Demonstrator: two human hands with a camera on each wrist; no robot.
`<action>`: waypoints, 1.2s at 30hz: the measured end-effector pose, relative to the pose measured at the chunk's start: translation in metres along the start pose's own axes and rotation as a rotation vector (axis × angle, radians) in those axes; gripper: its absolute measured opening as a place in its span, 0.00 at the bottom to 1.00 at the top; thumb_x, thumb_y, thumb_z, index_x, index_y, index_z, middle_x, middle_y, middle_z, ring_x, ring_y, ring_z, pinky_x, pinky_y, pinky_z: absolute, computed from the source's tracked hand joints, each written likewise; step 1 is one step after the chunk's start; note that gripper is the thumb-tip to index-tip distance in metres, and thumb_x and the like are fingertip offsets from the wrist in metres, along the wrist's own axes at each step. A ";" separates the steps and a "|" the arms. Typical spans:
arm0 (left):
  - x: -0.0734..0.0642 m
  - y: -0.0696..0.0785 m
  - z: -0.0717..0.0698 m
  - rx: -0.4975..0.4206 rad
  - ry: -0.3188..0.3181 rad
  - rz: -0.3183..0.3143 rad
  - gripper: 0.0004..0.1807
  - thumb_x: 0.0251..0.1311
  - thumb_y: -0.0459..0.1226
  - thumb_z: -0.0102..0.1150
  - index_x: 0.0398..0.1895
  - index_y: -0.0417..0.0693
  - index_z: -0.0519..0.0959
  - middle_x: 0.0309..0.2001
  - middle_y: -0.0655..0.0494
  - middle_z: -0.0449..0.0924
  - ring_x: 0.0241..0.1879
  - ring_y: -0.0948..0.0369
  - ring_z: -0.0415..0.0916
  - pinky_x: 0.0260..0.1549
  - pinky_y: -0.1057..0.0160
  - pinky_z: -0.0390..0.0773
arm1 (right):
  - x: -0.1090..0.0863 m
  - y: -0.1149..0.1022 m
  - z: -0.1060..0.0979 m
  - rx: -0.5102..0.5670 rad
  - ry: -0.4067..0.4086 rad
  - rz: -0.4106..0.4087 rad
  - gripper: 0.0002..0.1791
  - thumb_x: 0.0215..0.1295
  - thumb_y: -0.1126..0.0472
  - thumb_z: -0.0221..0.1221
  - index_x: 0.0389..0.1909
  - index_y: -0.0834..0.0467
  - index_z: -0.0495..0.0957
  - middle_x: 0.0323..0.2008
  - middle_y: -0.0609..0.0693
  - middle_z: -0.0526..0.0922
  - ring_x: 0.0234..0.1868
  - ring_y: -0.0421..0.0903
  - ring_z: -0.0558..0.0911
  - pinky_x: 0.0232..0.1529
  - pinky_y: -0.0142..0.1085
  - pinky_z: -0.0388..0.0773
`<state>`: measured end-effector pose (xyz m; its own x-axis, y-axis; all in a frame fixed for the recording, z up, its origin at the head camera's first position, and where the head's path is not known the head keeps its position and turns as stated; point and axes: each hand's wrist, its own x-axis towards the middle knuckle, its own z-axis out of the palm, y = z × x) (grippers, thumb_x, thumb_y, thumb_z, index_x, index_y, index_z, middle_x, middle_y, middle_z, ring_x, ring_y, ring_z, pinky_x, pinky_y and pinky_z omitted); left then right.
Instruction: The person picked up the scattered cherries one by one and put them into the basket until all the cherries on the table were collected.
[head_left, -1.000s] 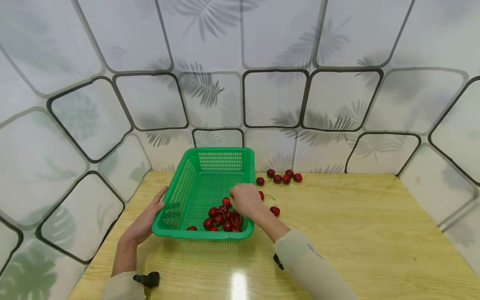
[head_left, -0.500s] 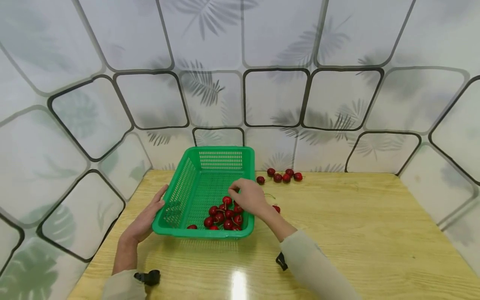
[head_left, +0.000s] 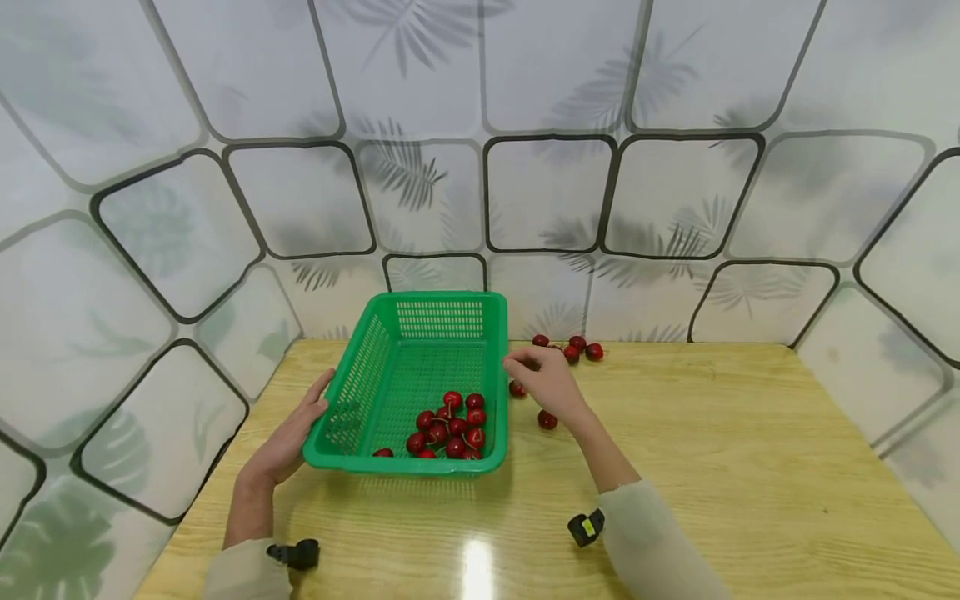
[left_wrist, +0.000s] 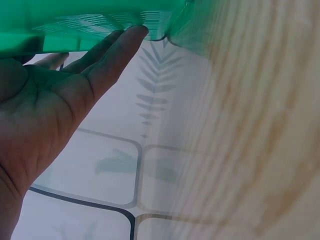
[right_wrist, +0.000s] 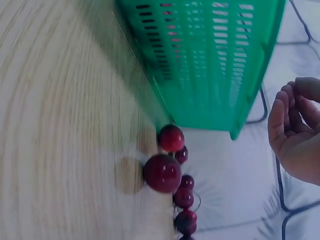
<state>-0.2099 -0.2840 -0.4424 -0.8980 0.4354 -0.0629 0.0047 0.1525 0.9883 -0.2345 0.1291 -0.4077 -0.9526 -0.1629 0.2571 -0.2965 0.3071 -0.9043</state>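
A green plastic basket [head_left: 498, 358] stands on the wooden table, with a pile of dark red cherries [head_left: 437, 433] at its near right end. My left hand [head_left: 288, 442] rests against the basket's left side; its fingers [left_wrist: 112, 62] lie straight along the wall in the left wrist view. Just above and right of the basket's right rim hovers my right hand [head_left: 551, 383], its fingers loosely curved. No cherry shows between them in the right wrist view. Two loose cherries lie close by: one below the hand beside the basket [head_left: 517, 388], another [head_left: 547, 419] nearer me.
Several more cherries [head_left: 572, 353] lie in a group at the table's back edge, right of the basket and partly hidden by my right hand. Patterned wall covering [head_left: 551, 196] rises behind the table [head_left: 712, 467]. Bare wood extends to the right.
My right hand has moved right, from above the cherry pile to outside the basket's right rim. More cherries in the pile now show. The left hand and basket have stayed in place.
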 end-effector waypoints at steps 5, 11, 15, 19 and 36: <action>-0.001 0.000 -0.001 0.003 0.001 -0.008 0.35 0.82 0.48 0.27 0.80 0.57 0.25 0.78 0.41 0.23 0.56 0.69 0.70 0.49 0.69 0.75 | -0.012 0.013 -0.022 0.005 0.062 0.097 0.12 0.72 0.59 0.60 0.42 0.65 0.84 0.32 0.58 0.82 0.32 0.59 0.80 0.32 0.38 0.79; -0.003 0.000 -0.002 0.010 0.001 -0.010 0.35 0.81 0.49 0.27 0.80 0.57 0.25 0.78 0.42 0.22 0.57 0.69 0.70 0.49 0.69 0.75 | -0.031 0.031 -0.039 -0.147 0.040 0.162 0.11 0.72 0.62 0.57 0.46 0.65 0.83 0.35 0.61 0.83 0.32 0.51 0.80 0.32 0.35 0.77; -0.003 0.000 -0.002 0.007 -0.002 -0.009 0.35 0.81 0.49 0.27 0.80 0.56 0.25 0.78 0.41 0.23 0.56 0.69 0.71 0.49 0.68 0.75 | -0.038 0.039 -0.043 -0.243 -0.001 0.155 0.11 0.70 0.65 0.57 0.47 0.67 0.83 0.36 0.57 0.84 0.34 0.47 0.80 0.34 0.37 0.76; -0.001 0.001 -0.001 0.010 0.000 -0.004 0.35 0.81 0.49 0.27 0.80 0.56 0.26 0.78 0.41 0.23 0.56 0.70 0.71 0.49 0.69 0.75 | -0.042 0.044 -0.044 -0.296 -0.030 0.160 0.12 0.70 0.65 0.56 0.48 0.68 0.82 0.36 0.54 0.84 0.37 0.49 0.80 0.38 0.41 0.77; 0.001 0.003 -0.005 0.051 -0.031 -0.011 0.34 0.82 0.48 0.26 0.80 0.55 0.25 0.76 0.32 0.32 0.53 0.63 0.75 0.47 0.67 0.77 | -0.043 0.058 -0.060 -0.395 -0.200 0.230 0.13 0.70 0.68 0.56 0.53 0.67 0.79 0.42 0.58 0.82 0.41 0.52 0.80 0.35 0.41 0.78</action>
<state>-0.2127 -0.2871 -0.4385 -0.8842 0.4603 -0.0789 0.0180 0.2023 0.9792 -0.2151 0.2106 -0.4508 -0.9760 -0.2143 -0.0394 -0.1207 0.6819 -0.7214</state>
